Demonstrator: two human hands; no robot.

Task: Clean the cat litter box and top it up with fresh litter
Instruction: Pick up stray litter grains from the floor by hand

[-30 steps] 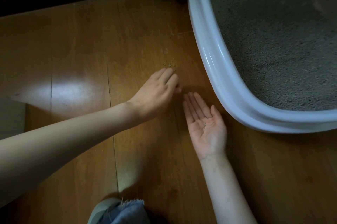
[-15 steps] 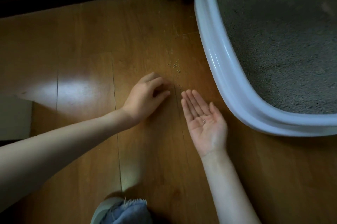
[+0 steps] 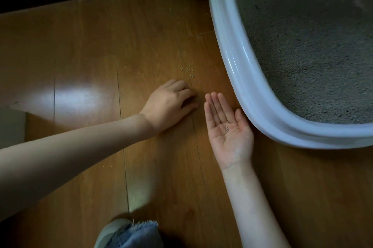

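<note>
Wooden floor point(image 3: 84, 49) beside the litter box point(image 3: 242, 78): spilled granules point(image 3: 187, 70) lie nearby; left hand point(image 3: 169, 104) rests there with curled, empty fingers, right hand point(image 3: 228, 126) spread palm-up, cradling a few granules.

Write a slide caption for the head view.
Left hand gathers spilled litter toward open right palm beside the box.

Litter box point(image 3: 238, 62) at right on floor point(image 3: 80, 45), litter point(image 3: 302, 45) inside. Spilled grains point(image 3: 187, 70) on floor just left of box. Left hand point(image 3: 171, 102) just below grains; right hand point(image 3: 228, 128) btwn it & box, palm up, few grains in it
</note>
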